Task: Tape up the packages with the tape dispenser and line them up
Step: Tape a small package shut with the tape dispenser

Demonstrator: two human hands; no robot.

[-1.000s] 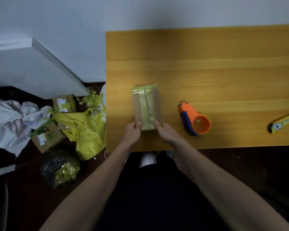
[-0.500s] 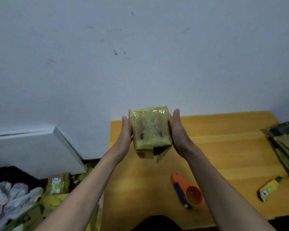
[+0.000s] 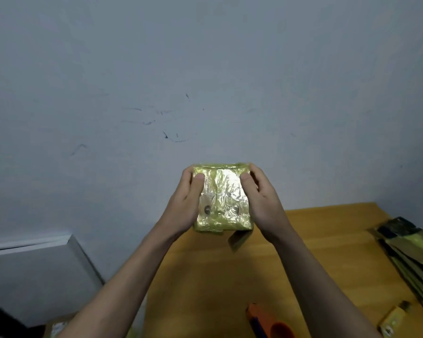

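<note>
A small package wrapped in shiny yellow-green tape is held up in the air above the wooden table, in front of the wall. My left hand grips its left side with the thumb on the near face. My right hand grips the right side in the same way. A loose flap of tape hangs from the package's lower right corner. The orange and blue tape dispenser lies on the table at the bottom edge of the view, below my hands.
A yellow utility knife lies near the table's right front. A row of flat packages lies along the right edge. A white panel leans on the wall at the left, with a cardboard box below it.
Both hands picked the package up from the table and raised it toward the wall. The view tilted upward with it. My thumbs now lie on the near face.
</note>
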